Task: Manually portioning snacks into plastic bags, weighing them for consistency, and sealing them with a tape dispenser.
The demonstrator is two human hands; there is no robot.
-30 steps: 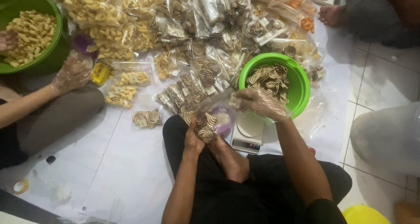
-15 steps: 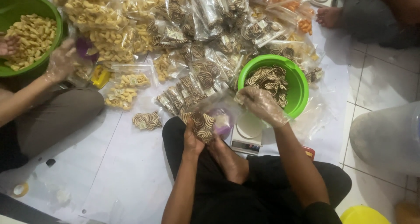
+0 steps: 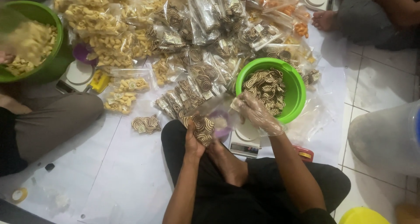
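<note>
My left hand (image 3: 193,142) grips the bottom of a clear plastic bag (image 3: 209,119) part-filled with brown-and-cream swirl cookies, held over my lap. My right hand (image 3: 258,112), in a thin clear glove, pinches the bag's open top edge beside the green bowl (image 3: 298,82) of swirl cookies. A purple scoop (image 3: 222,121) shows through the bag. A small white kitchen scale (image 3: 246,138) sits on the floor just beyond my knees, under my right wrist.
Many filled cookie bags (image 3: 192,40) are piled ahead. A second green bowl (image 3: 52,64) of pale snacks stands far left by another seated person (image 3: 48,119). One loose bag (image 3: 146,124) lies on the white sheet. A third person's foot (image 3: 326,19) is top right; a yellow lid (image 3: 363,216) lies bottom right.
The person at left lifted the gloved hand from the scale area up over their bowl, now a blur. My hands and the bag have barely shifted.
</note>
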